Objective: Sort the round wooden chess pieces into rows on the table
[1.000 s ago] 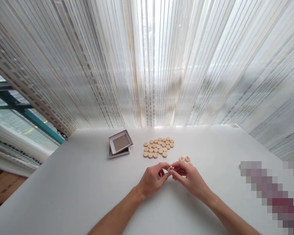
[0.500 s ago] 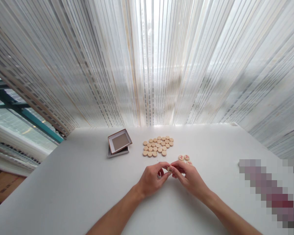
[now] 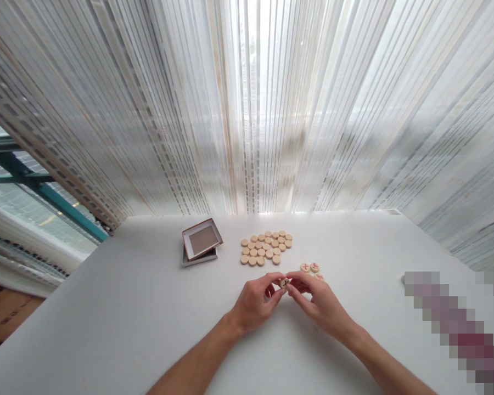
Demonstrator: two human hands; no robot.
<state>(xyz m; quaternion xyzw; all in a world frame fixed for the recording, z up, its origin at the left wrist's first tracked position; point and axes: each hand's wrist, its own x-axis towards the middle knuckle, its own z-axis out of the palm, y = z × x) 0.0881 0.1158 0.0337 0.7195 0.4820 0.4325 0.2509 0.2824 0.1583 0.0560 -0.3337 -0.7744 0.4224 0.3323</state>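
My left hand (image 3: pixel 258 299) and my right hand (image 3: pixel 319 302) meet over the white table (image 3: pixel 127 307), fingertips pinched together on one small round wooden game piece (image 3: pixel 284 283) that shows a dark mark on its face. Just beyond my right hand lie a few pieces with red characters (image 3: pixel 310 267) face up. Farther back sits a cluster of several plain-faced wooden pieces (image 3: pixel 266 247).
A small open cardboard box with its lid beneath it (image 3: pixel 201 241) rests left of the cluster. Striped sheer curtains (image 3: pixel 247 109) hang behind the table's far edge. A blurred patch (image 3: pixel 461 323) covers the right side. A window frame (image 3: pixel 37 186) shows at the left.
The piece between my fingertips has been turned, so its dark-marked face now shows. Both hands stay in place.
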